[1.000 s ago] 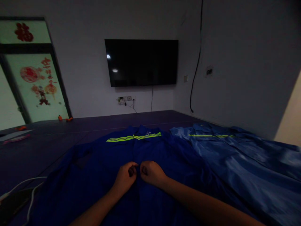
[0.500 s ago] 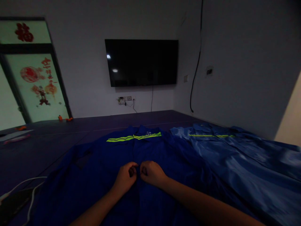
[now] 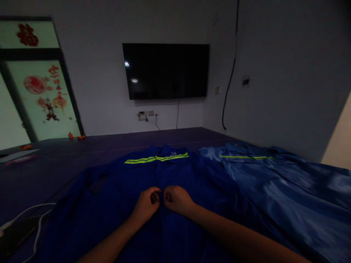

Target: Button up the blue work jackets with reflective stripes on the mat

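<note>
A dark blue work jacket (image 3: 131, 182) with a yellow-green reflective stripe across the chest lies spread in front of me, collar away from me. Along its front opening, my left hand (image 3: 148, 202) pinches the cloth edge with thumb and fingers curled. Close beside it, my right hand (image 3: 177, 199) is closed on the other side of the same front edge. The fingertips nearly meet at the middle; whatever small fastening may lie between them is too dark to make out.
To the right lies a second, lighter blue jacket (image 3: 263, 179) with a thin stripe. A white cable (image 3: 40, 226) and a dark object sit at lower left. Small orange things (image 3: 75, 136) lie near the door (image 3: 41, 98). A television (image 3: 167, 71) hangs on the far wall.
Both hands hold nearly the same pose on the jacket front. The view has shifted very slightly; nothing else has visibly moved.
</note>
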